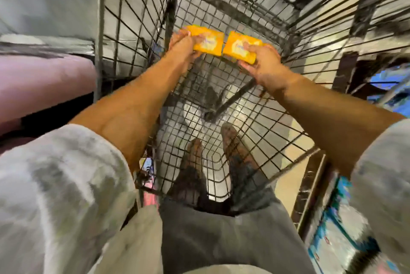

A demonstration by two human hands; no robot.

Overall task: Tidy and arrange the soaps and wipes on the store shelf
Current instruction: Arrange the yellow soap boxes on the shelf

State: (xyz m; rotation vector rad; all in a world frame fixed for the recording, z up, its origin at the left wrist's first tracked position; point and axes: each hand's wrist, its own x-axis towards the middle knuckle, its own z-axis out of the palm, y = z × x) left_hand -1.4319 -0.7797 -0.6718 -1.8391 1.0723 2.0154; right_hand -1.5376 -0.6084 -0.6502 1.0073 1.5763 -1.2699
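Both arms reach over a wire cart [221,100]. Left hand [184,47] grips one orange soap pack [208,43]; right hand [264,63] grips another orange pack [239,48], edges nearly touching.

Left orange rectangular soap pack [207,40], held side by side with the right orange rectangular soap pack [240,50]: each front carries a pale central patch with a short printed word, blurred and partly covered by fingers, so no letters can be read with certainty. No other text, number or sign in the scene is legible.
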